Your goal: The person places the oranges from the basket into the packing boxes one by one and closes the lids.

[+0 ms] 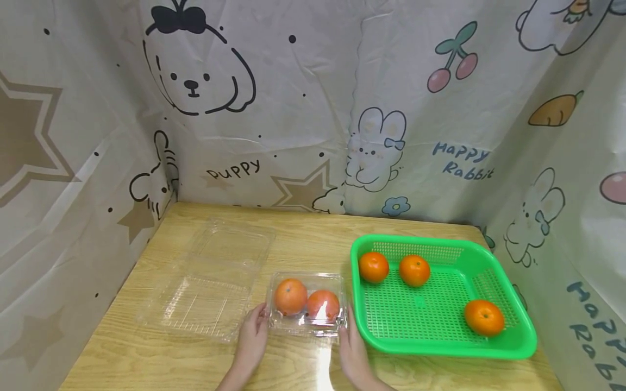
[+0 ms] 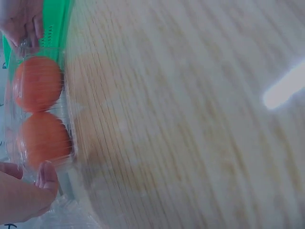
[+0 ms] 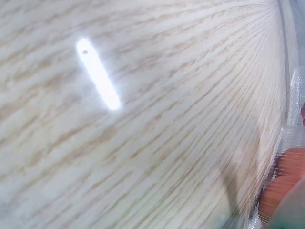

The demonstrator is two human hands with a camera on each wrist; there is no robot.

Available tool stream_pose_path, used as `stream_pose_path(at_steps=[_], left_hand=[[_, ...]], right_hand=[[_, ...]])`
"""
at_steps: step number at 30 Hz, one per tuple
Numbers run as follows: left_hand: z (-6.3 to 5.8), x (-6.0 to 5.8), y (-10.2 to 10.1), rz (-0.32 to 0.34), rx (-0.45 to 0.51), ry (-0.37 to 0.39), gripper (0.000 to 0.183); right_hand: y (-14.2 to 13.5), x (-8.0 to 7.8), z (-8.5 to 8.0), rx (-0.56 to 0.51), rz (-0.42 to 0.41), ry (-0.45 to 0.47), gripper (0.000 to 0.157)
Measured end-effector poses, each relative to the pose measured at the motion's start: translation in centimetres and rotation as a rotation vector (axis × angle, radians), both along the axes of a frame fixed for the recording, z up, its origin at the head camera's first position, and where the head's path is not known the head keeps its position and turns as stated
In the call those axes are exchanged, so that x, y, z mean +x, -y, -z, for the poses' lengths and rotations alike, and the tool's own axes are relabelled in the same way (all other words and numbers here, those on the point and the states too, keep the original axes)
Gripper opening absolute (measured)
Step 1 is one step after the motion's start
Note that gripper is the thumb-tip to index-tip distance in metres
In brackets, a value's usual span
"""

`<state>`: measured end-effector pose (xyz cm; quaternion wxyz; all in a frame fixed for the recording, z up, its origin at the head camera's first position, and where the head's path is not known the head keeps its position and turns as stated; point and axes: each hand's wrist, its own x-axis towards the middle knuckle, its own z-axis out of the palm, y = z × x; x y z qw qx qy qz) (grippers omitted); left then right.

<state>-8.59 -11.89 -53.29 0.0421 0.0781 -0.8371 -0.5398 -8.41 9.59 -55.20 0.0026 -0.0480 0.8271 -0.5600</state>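
A clear plastic clamshell box (image 1: 307,325) with its lid down contains two oranges (image 1: 290,297) side by side. At the box's left end my left hand (image 1: 253,332) grips it, thumb toward me. My right hand (image 1: 353,347) holds the opposite end, beside the green basket. In the left wrist view, the left thumb and a finger (image 2: 28,193) are at the box's near end, with the right hand (image 2: 21,21) at the far end. The right wrist view catches only part of the box and the oranges (image 3: 281,191) at its right edge.
A green plastic basket (image 1: 445,350) on the right holds three oranges (image 1: 414,271). To the left, a second clear clamshell box (image 1: 205,304) lies with its lid opened back. The wooden table (image 1: 303,231) meets printed cloth (image 1: 303,119) at the back and sides.
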Motion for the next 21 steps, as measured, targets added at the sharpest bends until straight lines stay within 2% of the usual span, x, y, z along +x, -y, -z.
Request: stream_pose_path(at_steps=[5, 8, 10, 15, 21], left_hand=[[0.1, 0.0, 0.1, -0.003, 0.021, 0.027, 0.037], [0.1, -0.1, 0.2, -0.002, 0.072, 0.068, 0.038], [0.0, -0.1, 0.2, 0.007, 0.113, 0.098, 0.038], [-0.3, -0.2, 0.4, 0.003, 0.227, 0.172, 0.038], [-0.4, -0.5, 0.4, -0.015, 0.28, 0.214, 0.036]], right_hand=[[0.2, 0.0, -0.3, -0.101, 0.042, 0.1, 0.051], [0.3, 0.0, -0.7, -0.147, 0.061, 0.155, 0.05], [0.3, -0.2, -0.9, -0.216, 0.07, 0.209, 0.052], [0.2, -0.4, -1.1, -0.384, 0.029, 0.305, 0.053], [0.1, -0.5, -0.8, -0.517, -0.002, 0.347, 0.037]])
